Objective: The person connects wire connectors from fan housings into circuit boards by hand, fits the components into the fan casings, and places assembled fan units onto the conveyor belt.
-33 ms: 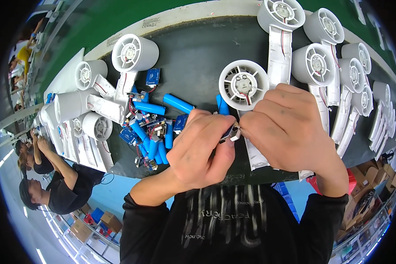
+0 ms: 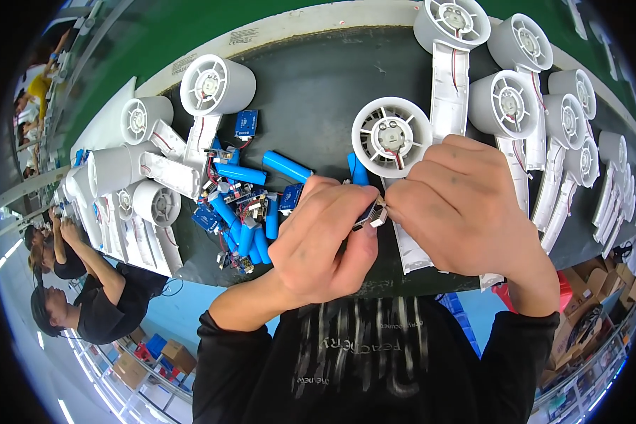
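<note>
Between the thumb and fingers of my left hand (image 2: 325, 240) is a small circuit board (image 2: 370, 215) with a silver connector at its end. My right hand (image 2: 456, 205) is closed, its fingertips pinched at the board's right edge; whatever they grip is hidden. Just beyond my hands stands a white fan housing (image 2: 391, 137) with a round motor and red wire, its white handle half (image 2: 411, 253) running down under my right hand. A blue cylindrical battery (image 2: 357, 168) shows behind my left fingertips, partly covered.
Left of my hands lies a pile of blue batteries (image 2: 244, 237) with wired boards. White fan housings with handle halves stand at the left (image 2: 218, 85) and right (image 2: 503, 104) on the dark mat (image 2: 318, 78). Co-workers (image 2: 85, 297) sit at far left; cardboard boxes (image 2: 593, 297) stand lower right.
</note>
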The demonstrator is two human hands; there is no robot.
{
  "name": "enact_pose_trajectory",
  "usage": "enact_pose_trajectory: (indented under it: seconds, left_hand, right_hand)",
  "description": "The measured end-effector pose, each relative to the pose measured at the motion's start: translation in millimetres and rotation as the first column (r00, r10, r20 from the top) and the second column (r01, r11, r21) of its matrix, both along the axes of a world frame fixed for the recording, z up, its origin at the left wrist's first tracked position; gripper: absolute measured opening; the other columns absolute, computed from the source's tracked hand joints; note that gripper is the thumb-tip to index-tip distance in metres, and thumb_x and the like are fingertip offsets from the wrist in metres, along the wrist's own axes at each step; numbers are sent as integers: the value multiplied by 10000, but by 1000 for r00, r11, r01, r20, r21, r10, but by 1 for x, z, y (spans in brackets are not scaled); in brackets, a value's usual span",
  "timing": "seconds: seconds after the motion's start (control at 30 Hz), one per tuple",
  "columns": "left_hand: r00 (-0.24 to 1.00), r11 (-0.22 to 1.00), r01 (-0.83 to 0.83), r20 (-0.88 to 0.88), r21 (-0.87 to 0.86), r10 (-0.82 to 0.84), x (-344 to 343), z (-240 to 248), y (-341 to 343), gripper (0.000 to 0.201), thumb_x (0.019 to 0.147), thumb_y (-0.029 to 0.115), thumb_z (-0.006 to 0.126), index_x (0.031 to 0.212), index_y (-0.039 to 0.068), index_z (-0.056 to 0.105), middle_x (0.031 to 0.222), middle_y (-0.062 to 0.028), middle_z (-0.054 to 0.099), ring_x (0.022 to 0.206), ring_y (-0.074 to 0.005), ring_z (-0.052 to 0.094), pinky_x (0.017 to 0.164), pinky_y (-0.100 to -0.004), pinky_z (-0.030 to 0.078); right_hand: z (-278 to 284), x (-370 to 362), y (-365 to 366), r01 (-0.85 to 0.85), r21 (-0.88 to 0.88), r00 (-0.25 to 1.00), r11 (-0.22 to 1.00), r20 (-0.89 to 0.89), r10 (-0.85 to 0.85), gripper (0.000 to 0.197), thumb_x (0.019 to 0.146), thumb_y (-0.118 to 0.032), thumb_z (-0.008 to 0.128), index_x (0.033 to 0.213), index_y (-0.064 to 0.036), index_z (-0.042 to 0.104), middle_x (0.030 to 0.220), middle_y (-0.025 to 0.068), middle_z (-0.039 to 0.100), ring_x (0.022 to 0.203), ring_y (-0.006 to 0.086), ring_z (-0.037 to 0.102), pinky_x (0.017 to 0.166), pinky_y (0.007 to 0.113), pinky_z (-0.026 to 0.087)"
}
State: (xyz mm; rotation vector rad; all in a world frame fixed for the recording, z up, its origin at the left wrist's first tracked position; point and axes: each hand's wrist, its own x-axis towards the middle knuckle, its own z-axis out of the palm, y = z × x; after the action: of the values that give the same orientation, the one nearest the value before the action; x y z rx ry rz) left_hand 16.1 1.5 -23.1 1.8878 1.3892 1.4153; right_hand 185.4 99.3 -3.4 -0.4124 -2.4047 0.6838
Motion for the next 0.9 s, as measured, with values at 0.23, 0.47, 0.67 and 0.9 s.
enact_pose_trajectory:
  seconds: [0.23,0.47,0.67,0.9]
  left_hand:
    - [999,999,39,-1,12,-39,3,1,2,239,753,-129,534,985,-182,550,826,-222,596,644,-277,557,604,-355,473]
    - [999,997,41,-2,59,-40,3,0,1,217,766,-107,535,966,-189,551,825,-225,592,629,-280,550,587,-387,464]
    - [998,997,35,56,71,-39,4,0,0,299,634,-85,578,924,-154,603,812,-200,594,598,-289,534,572,-385,467]
    - [999,998,19,34,58,-21,2,0,-2,307,635,-72,583,931,-148,607,811,-196,595,589,-279,531,574,-385,472]
  right_hand:
    - [3,1,-1,-8,-16,999,1000,39,8,211,578,-115,687,726,-25,567,622,60,496,550,241,500,495,339,373]
    - [2,-2,0,-18,70,999,997,37,15,172,556,-148,598,683,-43,547,610,27,462,541,189,495,469,298,381]
    - [0,1,-6,-8,65,1000,998,-12,9,194,558,-141,594,714,-30,561,618,29,471,535,183,504,475,297,394]
    - [2,1,-5,-25,54,1000,998,1,25,200,567,-139,592,728,-24,568,619,26,471,539,179,506,484,297,400]
